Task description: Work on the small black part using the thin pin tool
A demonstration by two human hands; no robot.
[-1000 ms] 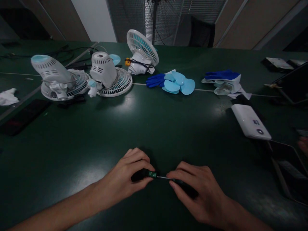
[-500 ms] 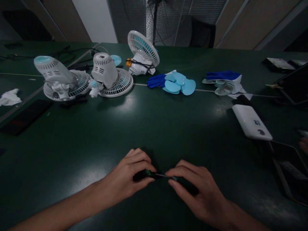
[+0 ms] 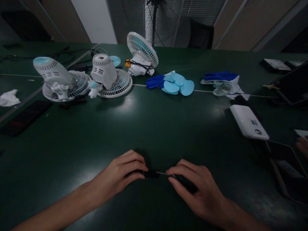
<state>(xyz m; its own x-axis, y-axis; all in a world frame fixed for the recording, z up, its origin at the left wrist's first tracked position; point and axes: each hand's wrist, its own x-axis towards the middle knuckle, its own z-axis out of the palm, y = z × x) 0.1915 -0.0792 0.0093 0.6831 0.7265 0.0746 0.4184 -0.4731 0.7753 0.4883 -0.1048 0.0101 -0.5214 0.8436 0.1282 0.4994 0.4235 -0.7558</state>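
Left grip (image 3: pixel 127 170) seemingly pinched, right grip (image 3: pixel 196 186) curled inward

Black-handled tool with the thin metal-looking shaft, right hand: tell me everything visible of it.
The black-handled tool with a thin metallic-looking shaft is gripped between thumb and fingers of the right hand, which hides part of its handle. Handle material unclear. The shaft points toward the left hand; its far end reaches a small black oblong piece there, its tip not distinguishable.

Single head-worn cam at near side of table (image 3: pixel 154 125), facing forward and down across it. Left hand (image 3: pixel 128 170) and right hand (image 3: pixel 196 184) nearest lens, low centre. White fans (image 3: pixel 104 72) farther out, upper left. Chair (image 3: pixel 201 34) and blinds (image 3: pixel 148 24) farthest, along top. Wide view, about level.
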